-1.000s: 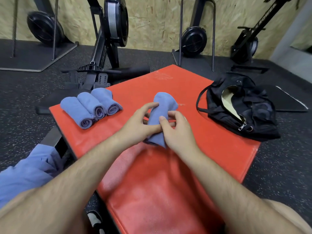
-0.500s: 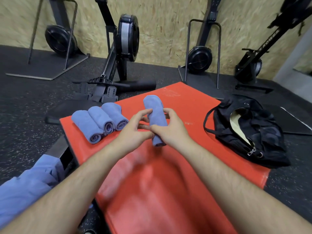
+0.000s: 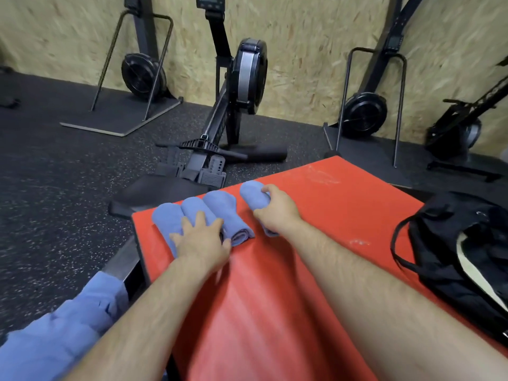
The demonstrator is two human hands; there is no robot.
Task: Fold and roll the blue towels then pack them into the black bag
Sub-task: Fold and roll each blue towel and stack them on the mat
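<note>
Three rolled blue towels [image 3: 220, 207] lie side by side at the far left corner of the red mat [image 3: 330, 215]. My left hand [image 3: 202, 240] rests flat on them with spread fingers. A fourth rolled blue towel [image 3: 251, 195] lies just right of the row, and my right hand [image 3: 275, 210] grips it from above, covering its near end. The black bag [image 3: 453, 243] sits at the mat's right edge, its mouth open and showing a pale lining.
A heap of unfolded blue towels [image 3: 60, 334] lies low at the left, beside the mat's dark frame. Rowing machines [image 3: 242, 86] and metal stands line the chipboard wall behind. Speckled black floor surrounds the mat.
My right hand carried the rolled towel left from the mat's middle to beside the row. My left hand let go of it and came down onto the three rolls.
</note>
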